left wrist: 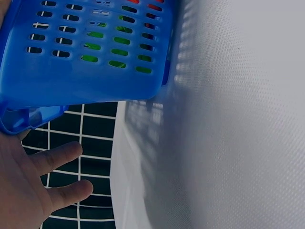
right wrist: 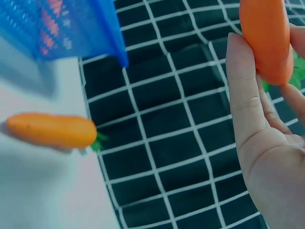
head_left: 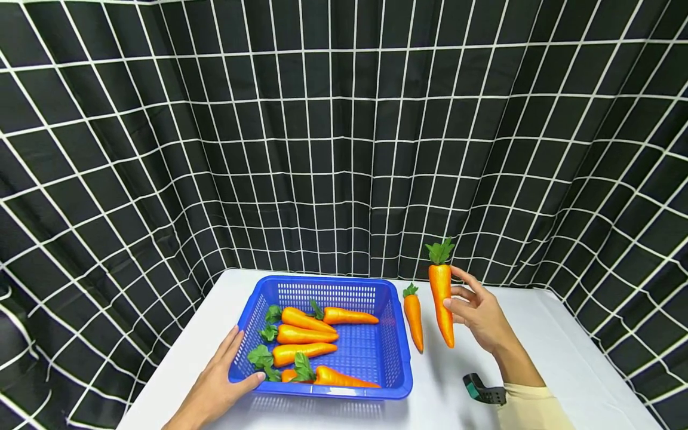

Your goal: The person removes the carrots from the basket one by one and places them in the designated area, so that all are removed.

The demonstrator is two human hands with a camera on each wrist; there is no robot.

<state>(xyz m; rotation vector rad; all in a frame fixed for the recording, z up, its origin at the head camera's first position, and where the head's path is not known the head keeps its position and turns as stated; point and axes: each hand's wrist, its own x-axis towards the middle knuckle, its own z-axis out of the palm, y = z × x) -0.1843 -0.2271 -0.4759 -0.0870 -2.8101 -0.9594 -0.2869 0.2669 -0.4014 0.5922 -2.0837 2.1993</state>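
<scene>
My right hand (head_left: 475, 313) pinches a carrot (head_left: 441, 301) between thumb and fingers, above the table's right half. The carrot stands nearly upright, leafy top up and tip down; the right wrist view shows its orange body (right wrist: 269, 40) against the fingers. My left hand (head_left: 217, 373) rests at the front left corner of a blue plastic basket (head_left: 400, 334), thumb along the front rim and fingers along the left side. Two straight fingers (left wrist: 62, 157) of it spread free below the rim in the left wrist view. Several carrots (head_left: 306, 335) lie in the basket, mostly with leaves to the left.
One more carrot (head_left: 413, 316) lies on the white table (head_left: 559, 352) between the basket and the held carrot. A black strap with a greenish face (head_left: 484, 391) sits by my right wrist. Black curtain with a white grid (head_left: 344, 149) surrounds the table at the back and sides.
</scene>
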